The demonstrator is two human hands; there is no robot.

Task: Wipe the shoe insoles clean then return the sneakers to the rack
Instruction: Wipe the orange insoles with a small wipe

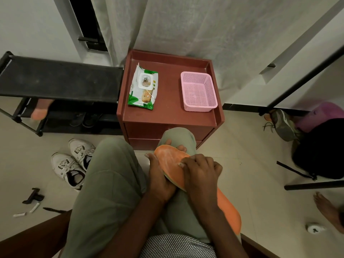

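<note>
An orange insole (171, 161) lies across my right thigh, toe end pointing away from me. My left hand (160, 175) grips it from underneath at its left edge. My right hand (201, 172) presses down on its middle with curled fingers; whether a wipe sits under them is hidden. A second orange insole (229, 211) lies further back on my right thigh. Two white sneakers (74, 161) stand on the floor to my left. The black shoe rack (59, 81) stands at the left, with dark footwear on its lower shelf.
A dark red cabinet (167, 112) stands in front of my knees, carrying a pack of wet wipes (143, 86) and a pink mesh basket (199, 91). Small tools (33, 196) lie on the floor at the left. Another person's bare foot (327, 207), a grey shoe (283, 123) and a black bag (320, 149) are at the right.
</note>
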